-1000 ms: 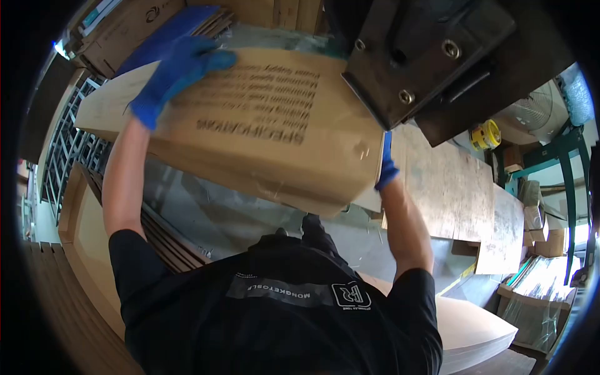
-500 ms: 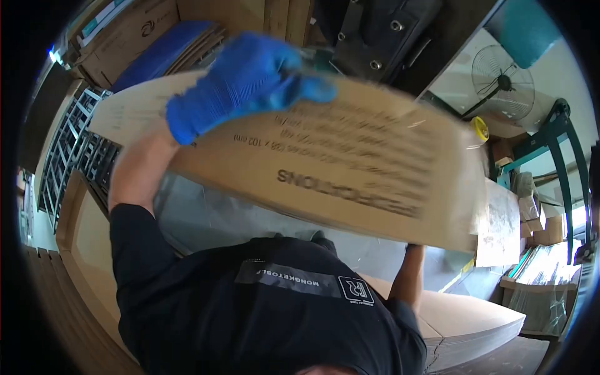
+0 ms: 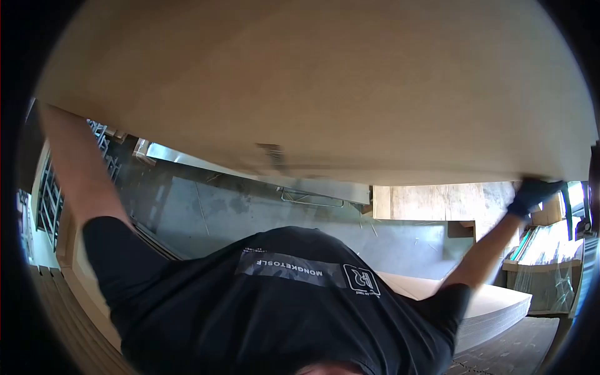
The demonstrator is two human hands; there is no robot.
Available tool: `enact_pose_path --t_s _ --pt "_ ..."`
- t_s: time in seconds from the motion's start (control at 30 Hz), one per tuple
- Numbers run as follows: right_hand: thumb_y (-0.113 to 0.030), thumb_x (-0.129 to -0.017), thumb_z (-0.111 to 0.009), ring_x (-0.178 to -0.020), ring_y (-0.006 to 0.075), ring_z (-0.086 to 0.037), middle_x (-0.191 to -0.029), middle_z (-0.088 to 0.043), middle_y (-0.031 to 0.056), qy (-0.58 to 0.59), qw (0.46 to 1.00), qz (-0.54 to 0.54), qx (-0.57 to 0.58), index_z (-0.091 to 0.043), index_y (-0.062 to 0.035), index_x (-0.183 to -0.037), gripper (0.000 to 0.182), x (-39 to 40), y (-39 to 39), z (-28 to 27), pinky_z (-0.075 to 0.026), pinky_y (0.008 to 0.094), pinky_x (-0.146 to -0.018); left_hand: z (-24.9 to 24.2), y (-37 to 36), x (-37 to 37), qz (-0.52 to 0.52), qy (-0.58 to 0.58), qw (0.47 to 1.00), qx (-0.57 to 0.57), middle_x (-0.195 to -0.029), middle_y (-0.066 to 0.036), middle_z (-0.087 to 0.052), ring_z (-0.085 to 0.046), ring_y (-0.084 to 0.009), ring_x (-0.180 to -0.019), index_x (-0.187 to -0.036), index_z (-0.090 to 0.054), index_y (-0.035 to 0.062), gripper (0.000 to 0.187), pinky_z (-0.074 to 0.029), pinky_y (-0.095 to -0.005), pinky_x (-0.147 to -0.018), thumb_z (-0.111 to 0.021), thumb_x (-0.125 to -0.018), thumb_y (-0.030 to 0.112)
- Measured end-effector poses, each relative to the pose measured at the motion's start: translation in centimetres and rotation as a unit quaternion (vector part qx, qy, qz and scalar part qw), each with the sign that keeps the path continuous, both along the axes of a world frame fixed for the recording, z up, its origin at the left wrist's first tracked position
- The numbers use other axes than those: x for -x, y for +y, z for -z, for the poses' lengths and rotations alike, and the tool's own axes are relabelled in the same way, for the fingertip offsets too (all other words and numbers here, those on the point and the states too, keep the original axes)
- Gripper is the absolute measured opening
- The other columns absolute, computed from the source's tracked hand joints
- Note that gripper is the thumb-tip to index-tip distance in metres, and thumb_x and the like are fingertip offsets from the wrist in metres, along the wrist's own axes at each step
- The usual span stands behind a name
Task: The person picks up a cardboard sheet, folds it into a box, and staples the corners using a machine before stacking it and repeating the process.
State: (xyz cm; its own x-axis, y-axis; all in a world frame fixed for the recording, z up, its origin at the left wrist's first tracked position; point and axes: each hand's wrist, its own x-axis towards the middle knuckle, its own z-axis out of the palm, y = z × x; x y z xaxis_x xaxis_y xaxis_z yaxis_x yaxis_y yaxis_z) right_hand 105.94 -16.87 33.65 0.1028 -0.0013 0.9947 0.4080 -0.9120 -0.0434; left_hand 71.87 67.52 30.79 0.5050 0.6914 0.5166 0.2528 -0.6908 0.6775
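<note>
A large brown cardboard sheet fills the upper part of the head view, with a small smeared dark print near its lower edge. At the right, my right hand in a dark glove holds the sheet's lower edge, its fingers partly hidden by the board. My left forearm reaches up to the sheet's far left corner. The board hides my left hand, so its fingers do not show.
Beyond the sheet's lower edge are a grey floor and a wooden surface. Stacked cardboard lies at the lower right, near a plastic-wrapped box. More cardboard edges line the lower left, below a metal rack.
The printed cardboard has swung up and now shows a mostly plain face that covers the upper view. My blue-gloved left hand has moved left out of sight; my right hand has moved right and up.
</note>
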Motion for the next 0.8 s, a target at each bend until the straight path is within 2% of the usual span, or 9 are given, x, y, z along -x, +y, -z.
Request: enact_pose_path --t_s 0.03,0.1,0.13,0.23,0.37,0.47,0.57,0.7,0.8 --pt "-0.016 -0.095 -0.049 -0.117 0.0285 -0.046 -0.128 -0.046 0.0178 0.061 0.955 -0.239 -0.167 -0.037 0.0019 -0.132 0.043 1.0 0.3 -5.3 -0.04 0.0423 -0.1 3.2 1.5 0.2 -0.018 -0.031 0.998 0.055 -0.113 -0.003 -0.046 -0.044 -0.0183 -0.099 -0.116 -0.049 0.0156 0.029 -0.034 -0.0373 -0.088 -0.049 -0.094 0.034" --pt "-0.031 -0.088 -0.066 -0.107 0.0334 -0.055 -0.126 -0.052 0.0157 0.067 0.977 -0.092 -0.18 -0.032 0.0047 -0.139 0.07 2.0 1.4 -13.5 -0.047 0.0394 -0.094 11.3 3.0 0.6 -0.051 -0.1 0.975 0.19 -0.119 -0.003 -0.044 -0.043 -0.0188 -0.105 -0.121 -0.046 0.0163 0.033 -0.033 -0.0386 -0.092 -0.047 -0.095 0.035" --pt "-0.032 -0.087 -0.067 -0.108 0.033 -0.055 -0.129 -0.051 0.0174 0.112 0.932 -0.249 -0.239 -0.031 0.0034 -0.14 0.073 2.3 1.6 -15.0 -0.046 0.0397 -0.096 15.4 3.2 0.7 -0.067 -0.137 0.954 0.257 -0.123 -0.003 -0.043 -0.043 -0.019 -0.108 -0.124 -0.045 0.0167 0.035 -0.033 -0.0393 -0.094 -0.046 -0.095 0.036" --pt "-0.012 -0.094 -0.048 -0.093 0.0248 -0.06 -0.108 -0.061 0.0168 0.208 0.904 -0.362 -0.092 -0.053 0.0045 -0.119 0.03 -0.9 -5.3 -9.8 -0.05 0.0377 -0.081 28.3 0.5 0.5 -0.111 -0.204 0.85 0.473 -0.133 -0.004 -0.04 -0.041 -0.0197 -0.117 -0.133 -0.04 0.0178 0.041 -0.031 -0.0412 -0.1 -0.043 -0.096 0.037" --pt "-0.014 -0.083 -0.064 -0.095 0.021 -0.062 -0.104 -0.066 0.0113 0.441 0.84 -0.293 0.12 -0.06 -0.0011 -0.114 0.034 -1.5 9.4 10.2 -0.049 0.0328 -0.082 38.4 -8.1 -5.6 -0.001 -0.16 0.755 0.636 -0.146 -0.004 -0.037 -0.04 -0.0206 -0.128 -0.145 -0.035 0.0193 0.05 -0.028 -0.0439 -0.108 -0.038 -0.098 0.038" --pt "-0.043 -0.067 -0.079 -0.09 0.0294 -0.063 -0.095 -0.067 0.0129 0.489 0.761 -0.187 0.383 -0.068 -0.0088 -0.097 0.047 2.2 23.9 19.7 -0.048 0.0396 -0.081 40.2 -15.5 -17.4 0.428 0.045 0.793 0.431 -0.151 -0.002 -0.025 -0.03 -0.0206 -0.135 -0.147 -0.029 0.0217 0.06 -0.033 -0.0425 -0.105 -0.049 -0.094 0.041" --pt "-0.054 -0.067 -0.074 -0.073 0.0289 -0.064 -0.078 -0.066 0.009 0.483 0.806 -0.206 0.273 -0.072 -0.012 -0.077 0.043 0.6 24.8 23.8 -0.05 0.0397 -0.069 34.1 -21.0 -22.8 0.304 0.137 0.722 0.606 -0.146 -0.01 -0.035 -0.036 -0.0249 -0.132 -0.147 -0.025 0.0089 0.091 -0.036 -0.0378 -0.103 -0.063 -0.079 0.056" --pt "-0.06 -0.065 -0.072 -0.076 0.0289 -0.064 -0.081 -0.067 0.0086 0.541 0.768 -0.173 0.296 -0.07 -0.0106 -0.083 0.053 2.3 27.6 25.0 -0.05 0.0397 -0.07 32.0 -19.0 -25.4 0.327 0.235 0.856 0.323 -0.132 -0.016 -0.05 -0.045 -0.0223 -0.125 -0.137 -0.035 -0.0013 0.081 -0.035 -0.034 -0.104 -0.073 -0.079 0.039" --pt "-0.055 -0.075 -0.066 -0.081 0.028 -0.065 -0.09 -0.068 0.0109 0.486 0.804 -0.143 0.313 -0.07 -0.0119 -0.09 0.046 1.5 27.5 26.8 -0.05 0.0399 -0.074 34.7 -18.0 -28.0 0.321 0.206 0.855 0.35 -0.119 -0.014 -0.057 -0.055 -0.0242 -0.111 -0.128 -0.043 -0.0014 0.077 -0.042 -0.0335 -0.095 -0.077 -0.073 0.04"
